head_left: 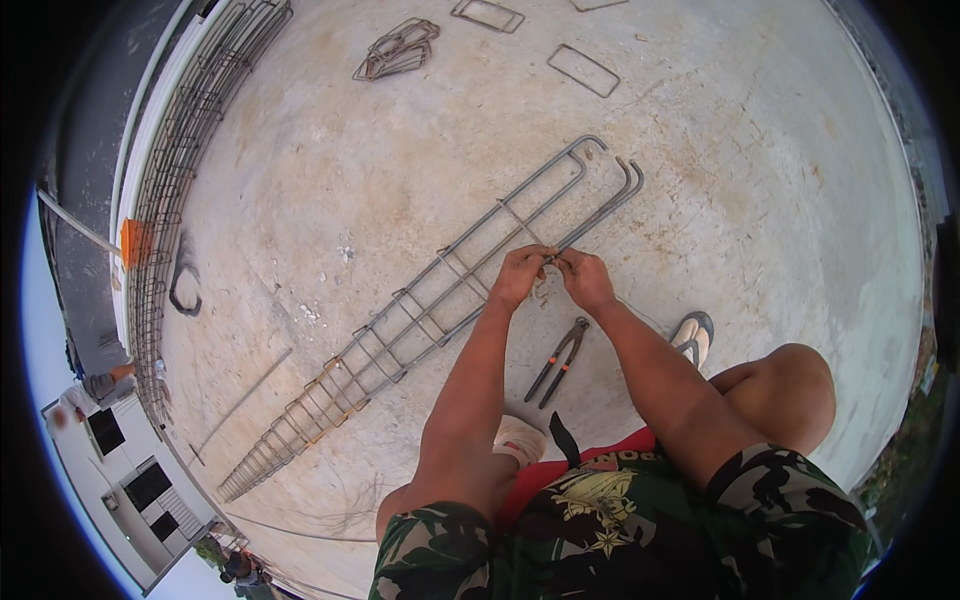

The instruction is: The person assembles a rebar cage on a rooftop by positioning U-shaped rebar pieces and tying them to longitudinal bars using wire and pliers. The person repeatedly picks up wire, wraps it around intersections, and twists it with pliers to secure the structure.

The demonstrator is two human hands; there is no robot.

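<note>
A long rebar cage (443, 253) lies slantwise on the concrete, its hooked bar ends pointing to the far right. My left hand (520, 275) is closed at the cage's near lower bar, where a rectangular stirrup (518, 221) meets it. Beside it, fingertips almost touching, my right hand (586, 280) pinches at the same bar. Whatever is between the fingers is too small and covered to make out. Below the hands, a pair of end-cutting pincers (572, 344) with orange-banded dark handles rests on the floor, jaws facing away from me.
Loose stirrups (575, 78) and a stirrup pile (400, 50) lie farther off. Stacked cages (185, 130) line the left edge, near a dark wire loop (186, 292) and an orange object (136, 243). My sandalled foot (692, 338) is at right. Another person (245, 572) appears lower left.
</note>
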